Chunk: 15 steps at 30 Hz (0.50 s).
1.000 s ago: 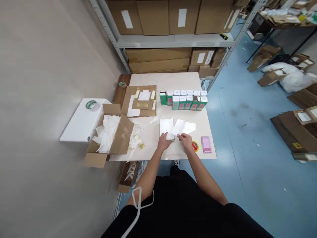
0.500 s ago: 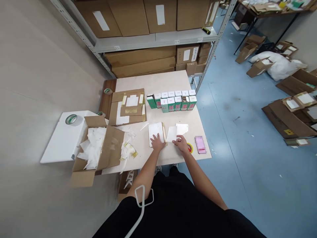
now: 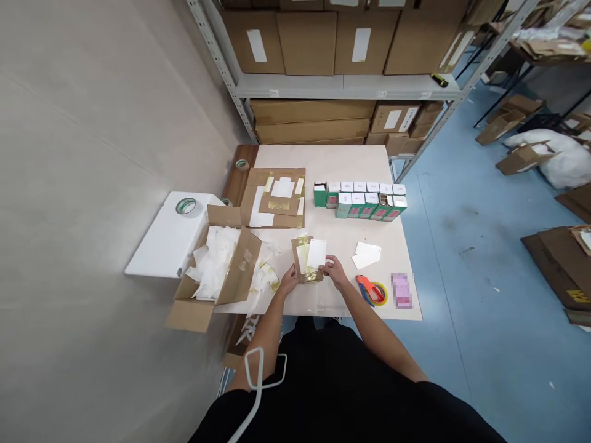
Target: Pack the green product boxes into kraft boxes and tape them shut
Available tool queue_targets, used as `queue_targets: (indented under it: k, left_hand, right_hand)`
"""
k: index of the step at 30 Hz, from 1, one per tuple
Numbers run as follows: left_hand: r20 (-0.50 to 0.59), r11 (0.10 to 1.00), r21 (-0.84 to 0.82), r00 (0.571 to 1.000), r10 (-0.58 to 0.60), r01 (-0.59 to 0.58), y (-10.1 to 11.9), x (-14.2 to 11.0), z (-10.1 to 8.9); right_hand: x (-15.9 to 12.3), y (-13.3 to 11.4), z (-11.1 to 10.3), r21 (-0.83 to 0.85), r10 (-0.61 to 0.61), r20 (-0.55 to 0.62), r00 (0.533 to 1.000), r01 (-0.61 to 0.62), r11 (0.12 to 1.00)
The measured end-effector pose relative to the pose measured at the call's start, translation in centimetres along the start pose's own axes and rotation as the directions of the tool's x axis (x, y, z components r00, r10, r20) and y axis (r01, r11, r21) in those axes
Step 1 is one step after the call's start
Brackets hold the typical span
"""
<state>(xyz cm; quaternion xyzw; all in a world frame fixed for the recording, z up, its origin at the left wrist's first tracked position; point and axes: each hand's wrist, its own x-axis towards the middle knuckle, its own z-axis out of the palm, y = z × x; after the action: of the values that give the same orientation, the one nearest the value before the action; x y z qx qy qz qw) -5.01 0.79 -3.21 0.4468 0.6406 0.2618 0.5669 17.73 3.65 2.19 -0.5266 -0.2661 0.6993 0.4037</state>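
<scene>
A small flat cardboard packet, banded with shiny tape, lies at the front of the table. My left hand grips its lower left edge. Pinched in my right hand is a white paper label, held over the packet's face. Part of a paler paper patch shows beside the label. To the right, more white labels lie overlapping on the table. A roll of yellow tape lies under an orange-red tool, close to the front edge.
Two rows of green-and-white boxes stand at the table's right. Taped cardboard sheets lie at the left back. An open carton with white paper stands at the left, by loose scraps. A pink pixelated item lies near the right edge.
The packet now shows its brown taped face instead of the white one. My left hand went from lying flat on it to gripping its edge. My right hand brought a label over it.
</scene>
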Motion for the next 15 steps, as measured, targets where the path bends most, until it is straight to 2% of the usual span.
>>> queue_targets:
  k: [4, 9, 12, 15]
  left_hand:
    - [0.075, 0.995, -0.102, 0.997, 0.017, -0.010, -1.2, 0.3, -1.3]
    - [0.185, 0.963, -0.265, 0.979, 0.088, -0.036, -1.5, 1.7, -2.4]
    - [0.233, 0.969, -0.245, 0.969, 0.079, -0.020, -1.6, 2.4, -2.9]
    - [0.230, 0.992, -0.127, 0.973, 0.018, 0.012, -1.5, 2.9, -3.5]
  right_hand:
    - [1.6, 1.5, 2.6, -0.083, 0.050, 0.084, 0.995, -0.043, 0.996]
    - [2.8, 3.0, 3.2, -0.158, 0.072, 0.067, 0.995, -0.061, 0.986]
    - [3.3, 3.6, 3.1, -0.175, 0.080, 0.003, 0.997, -0.078, 0.981]
    - [3.9, 3.9, 3.3, -0.204, 0.099, -0.066, 0.993, -0.110, 0.973]
